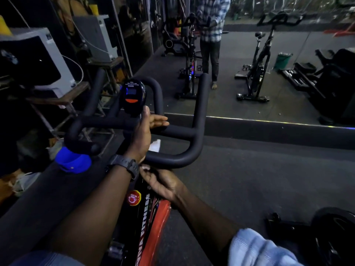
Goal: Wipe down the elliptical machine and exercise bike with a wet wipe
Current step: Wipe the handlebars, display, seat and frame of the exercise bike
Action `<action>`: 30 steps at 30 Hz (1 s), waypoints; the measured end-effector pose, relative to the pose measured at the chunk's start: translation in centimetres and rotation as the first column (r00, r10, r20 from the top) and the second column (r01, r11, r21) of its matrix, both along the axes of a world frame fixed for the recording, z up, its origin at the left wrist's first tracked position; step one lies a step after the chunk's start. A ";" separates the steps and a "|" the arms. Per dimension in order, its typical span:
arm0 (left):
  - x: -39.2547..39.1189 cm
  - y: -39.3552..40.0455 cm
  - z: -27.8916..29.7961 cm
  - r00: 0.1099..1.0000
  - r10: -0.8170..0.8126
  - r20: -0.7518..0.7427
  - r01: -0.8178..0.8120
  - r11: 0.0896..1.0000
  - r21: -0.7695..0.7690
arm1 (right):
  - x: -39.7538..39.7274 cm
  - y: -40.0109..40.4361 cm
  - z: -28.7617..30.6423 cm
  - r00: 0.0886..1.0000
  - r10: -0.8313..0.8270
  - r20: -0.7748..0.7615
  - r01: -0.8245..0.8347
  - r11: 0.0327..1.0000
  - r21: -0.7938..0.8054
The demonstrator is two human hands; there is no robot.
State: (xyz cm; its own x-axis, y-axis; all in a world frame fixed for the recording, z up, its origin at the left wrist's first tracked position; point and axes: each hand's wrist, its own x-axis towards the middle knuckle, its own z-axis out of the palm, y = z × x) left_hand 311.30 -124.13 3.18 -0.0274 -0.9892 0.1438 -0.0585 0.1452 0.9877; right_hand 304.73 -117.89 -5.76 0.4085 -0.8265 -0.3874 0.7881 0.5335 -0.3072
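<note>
- White wet wipe [155, 145] under left hand [141, 135], pressed at centre of black foam handlebar [180, 133] of exercise bike [148, 214]. Only a corner showing, right of the palm.
- Left-hand fingers?
- Mostly straight, together, reaching forward over the crossbar; thumb up beside the console [133, 96]. Dark watch [125, 165] on that wrist.
- Right hand?
- Right hand [163, 184] lower, just under the near curved bar, on the bike stem. Fingers curled; clamped on something or not: cannot tell, tips hidden.
- Console details?
- Black, blue screen lit, orange button below. Sits just ahead of left hand.
- Frame?
- Red and black, white lettering, red round knob [133, 197] between the 2 forearms.
- Surroundings?
- Blue bottle holder [74, 161] on left bar end. Mirror [278, 64] ahead, reflecting person in checked shirt and 2 bikes. Grey boxy machine [36, 58] on wooden stand at left. Dark rubber floor [259, 169].
</note>
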 end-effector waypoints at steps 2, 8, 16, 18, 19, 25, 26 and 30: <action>0.3 -0.2 -0.1 0.999 0.020 -0.033 -0.020 1.000 0.009 | -2.1 0.7 -0.7 0.998 -0.056 0.043 0.054 0.998 0.024; 0.1 -0.7 -0.8 0.999 0.022 0.023 -0.021 0.999 -0.037 | -1.5 0.4 1.1 0.999 0.046 -0.014 -0.045 0.999 0.019; -0.8 -0.1 -1.0 0.962 0.030 0.270 0.018 0.985 -0.174 | -9.8 2.7 0.9 0.992 -0.089 -0.089 0.078 0.990 -0.119; -1.9 0.2 -0.8 0.878 0.075 0.473 0.038 0.973 -0.226 | -10.9 2.9 1.1 0.987 -0.107 -0.122 0.090 0.986 -0.142; -2.5 0.3 -0.8 0.801 0.120 0.586 0.055 0.961 -0.272 | -10.9 2.9 1.0 0.981 -0.135 -0.138 0.118 0.985 -0.129; -5.4 -1.2 -0.5 0.925 -0.034 0.378 0.069 0.995 -0.078 | -11.7 0.7 2.4 0.655 -0.614 -0.441 0.483 0.789 -0.381; -5.9 -1.6 -0.5 0.952 -0.026 0.305 0.042 0.998 -0.045 | -12.3 -0.1 2.9 0.438 -0.711 -0.550 0.383 0.701 -0.601; -7.1 -1.9 -1.1 0.995 0.057 0.077 -0.058 0.998 0.011 | -14.1 -3.3 5.6 0.066 -0.914 -0.401 -0.763 0.213 -0.611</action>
